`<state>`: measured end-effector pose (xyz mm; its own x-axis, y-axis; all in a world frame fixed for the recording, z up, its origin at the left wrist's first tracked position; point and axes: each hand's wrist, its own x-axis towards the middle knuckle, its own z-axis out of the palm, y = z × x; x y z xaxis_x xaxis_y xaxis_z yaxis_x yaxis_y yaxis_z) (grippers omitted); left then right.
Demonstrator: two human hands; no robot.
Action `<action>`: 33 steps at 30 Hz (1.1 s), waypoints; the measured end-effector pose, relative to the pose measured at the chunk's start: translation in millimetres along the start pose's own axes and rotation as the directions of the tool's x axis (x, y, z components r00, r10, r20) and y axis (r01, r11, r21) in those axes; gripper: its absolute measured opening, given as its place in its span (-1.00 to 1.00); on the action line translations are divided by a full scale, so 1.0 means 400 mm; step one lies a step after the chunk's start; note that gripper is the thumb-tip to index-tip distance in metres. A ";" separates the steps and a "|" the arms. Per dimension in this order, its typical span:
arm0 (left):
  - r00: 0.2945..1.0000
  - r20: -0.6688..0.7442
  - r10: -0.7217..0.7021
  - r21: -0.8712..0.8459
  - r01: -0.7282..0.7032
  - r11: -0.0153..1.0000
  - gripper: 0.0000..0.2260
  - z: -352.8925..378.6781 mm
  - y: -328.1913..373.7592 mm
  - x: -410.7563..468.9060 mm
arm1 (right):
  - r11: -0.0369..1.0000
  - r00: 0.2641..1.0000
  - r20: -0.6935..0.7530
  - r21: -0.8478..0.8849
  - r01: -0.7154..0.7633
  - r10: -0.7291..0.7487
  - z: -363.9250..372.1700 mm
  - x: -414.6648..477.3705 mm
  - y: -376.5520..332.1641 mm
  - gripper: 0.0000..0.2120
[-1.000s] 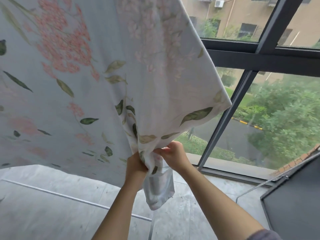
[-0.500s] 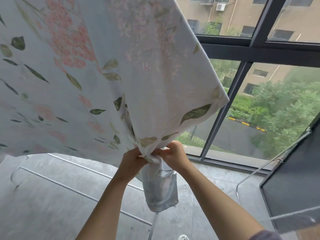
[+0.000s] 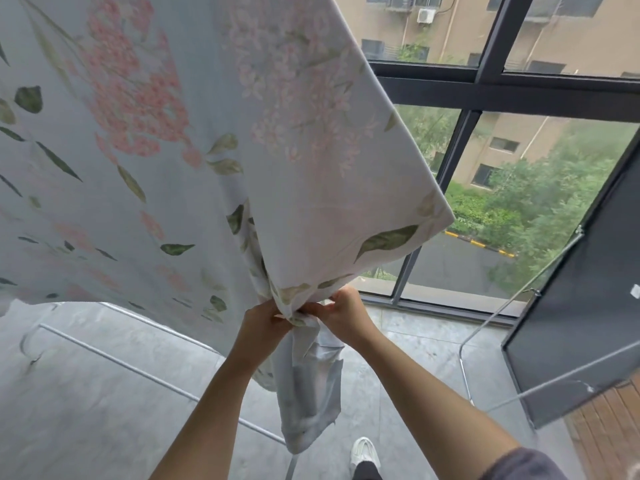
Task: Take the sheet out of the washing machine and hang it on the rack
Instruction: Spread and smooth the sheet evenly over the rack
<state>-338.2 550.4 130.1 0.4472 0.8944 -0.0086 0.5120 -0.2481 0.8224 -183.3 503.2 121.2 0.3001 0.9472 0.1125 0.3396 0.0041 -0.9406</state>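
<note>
A large pale sheet [image 3: 207, 161] printed with pink flowers and green leaves hangs from above and fills the upper left of the view. My left hand [image 3: 263, 323] and my right hand [image 3: 346, 315] meet at its lower edge, both gripping a bunched fold of the cloth. A loose end of the sheet dangles below the hands. White rails of the drying rack [image 3: 138, 372] run across the floor area under the sheet, partly hidden by it. What the sheet hangs from is out of view.
A dark-framed floor-to-ceiling window [image 3: 450, 174] stands just behind the sheet, with trees and a building outside. A dark panel [image 3: 588, 327] and a thin metal rod [image 3: 561, 381] are at the right. Grey tiled floor [image 3: 86, 410] lies below; a white shoe [image 3: 362, 452] shows near the bottom.
The view has tilted down and to the right, showing more rack rails and the shoe. Both hands stay clenched on the same bunched fold.
</note>
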 end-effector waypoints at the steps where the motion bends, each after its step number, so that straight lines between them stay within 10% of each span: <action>1: 1.000 0.004 -0.010 0.001 0.010 1.000 -0.85 0.009 -0.004 -0.006 | 1.000 1.000 0.007 0.019 -0.007 0.007 -0.004 -0.008 0.002 -0.82; 6: 0.952 0.032 -0.305 -0.023 0.306 0.952 -0.94 0.096 -0.080 -0.056 | 0.996 0.993 0.076 0.028 -0.089 0.086 -0.038 -0.036 0.044 -0.79; 10: 0.744 0.240 -0.624 0.095 0.621 0.778 -0.79 0.236 -0.160 -0.091 | 0.973 0.977 0.037 0.091 -0.210 0.208 -0.102 -0.062 0.116 -0.79; 14: 0.589 0.495 -0.639 -0.001 0.736 0.677 -0.89 0.391 -0.133 -0.091 | 0.920 0.936 0.016 0.177 -0.349 0.352 -0.190 -0.076 0.200 -0.85; 25: 0.857 0.110 -0.504 -0.448 0.495 0.745 -0.83 0.612 0.084 0.171 | 0.857 0.867 0.115 0.140 -0.497 0.484 -0.484 0.042 0.389 -0.88; 33: 0.783 -0.281 -0.555 -0.621 0.293 0.727 -0.83 0.546 0.179 0.324 | 0.897 0.850 0.355 0.062 -0.437 0.389 -0.451 0.311 0.376 -0.87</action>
<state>-83.3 567.1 63.5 -0.1405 0.9425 -0.3033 0.0480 0.3125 0.9487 65.9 563.9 51.6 0.0706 0.9204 -0.3846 0.1186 -0.3906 -0.9129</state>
